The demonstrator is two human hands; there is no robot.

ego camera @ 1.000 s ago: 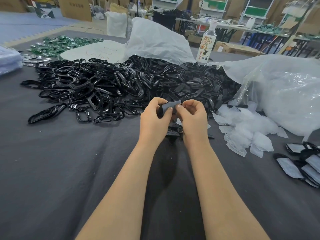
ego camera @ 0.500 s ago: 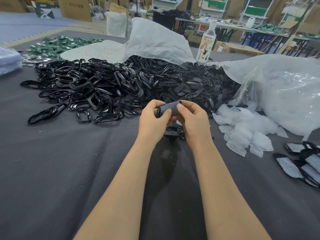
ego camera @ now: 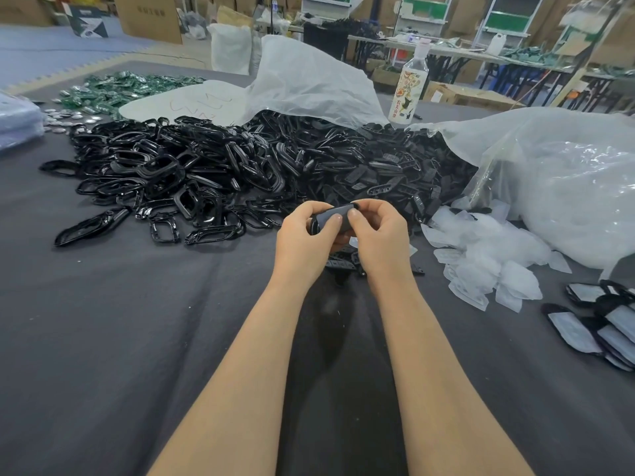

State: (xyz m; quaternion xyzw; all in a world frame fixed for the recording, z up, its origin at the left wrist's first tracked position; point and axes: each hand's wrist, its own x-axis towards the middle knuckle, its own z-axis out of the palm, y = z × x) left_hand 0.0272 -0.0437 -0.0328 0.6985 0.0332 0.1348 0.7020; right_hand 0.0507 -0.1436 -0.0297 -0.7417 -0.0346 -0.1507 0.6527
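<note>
"Hands first: how do they sit?"

"Left hand (ego camera: 302, 235) and right hand (ego camera: 378, 235) are together above the table, each pinching one small dark part (ego camera: 335, 214) between thumb and fingertips. It is held off the cloth, just in front of the black heap."

"And around them, biggest down?"

"Grey cloth-covered table (ego camera: 137, 338) under everything. Pile of black plastic frames (ego camera: 213, 173) spreads across the middle, with a white plastic sheet (ego camera: 309, 84) draped over its far edge. Clear plastic bag (ego camera: 567, 187) bulges at the right (what fills it, I cannot tell). White pouches (ego camera: 488, 255) lie loose between that bag and the right hand. Stack of black pieces with pale faces (ego camera: 601, 321) sits at the right edge. Bottle (ego camera: 409, 91) stands upright behind the pile. Smallest: flat black bits (ego camera: 340, 262) on the cloth, directly under the hands."
</note>
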